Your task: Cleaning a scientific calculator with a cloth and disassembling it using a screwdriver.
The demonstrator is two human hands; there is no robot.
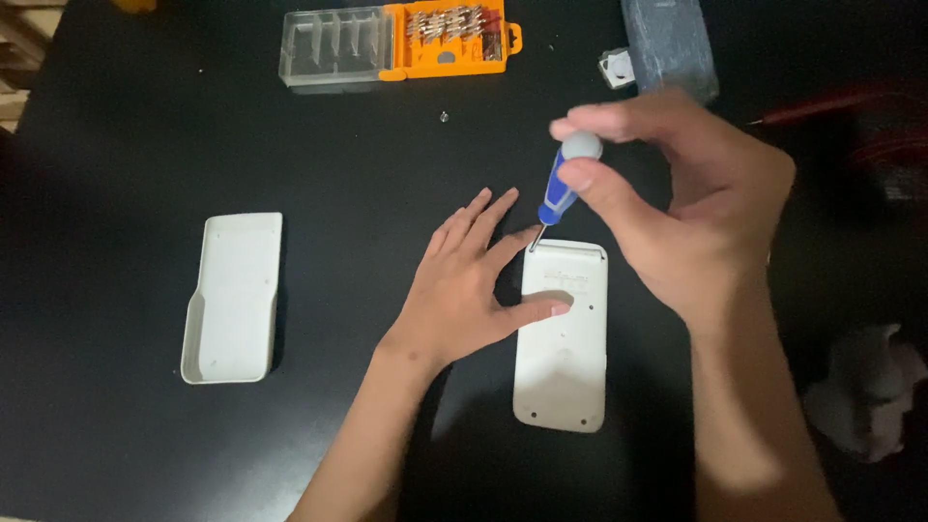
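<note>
A black, matte table top (126, 126) is seen filling nearly the whole view, lit from above so that a dull sheen is cast across its middle while the 3 o'clock side is left in deep shadow. At 10 o'clock, beyond the table's edge, a strip of pale wooden slats (21, 48) is shown, brightly lit

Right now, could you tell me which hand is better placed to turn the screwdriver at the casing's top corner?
Right. The right hand grips the blue screwdriver, tip at the grey casing; the left hand lies flat, steadying it.
</note>
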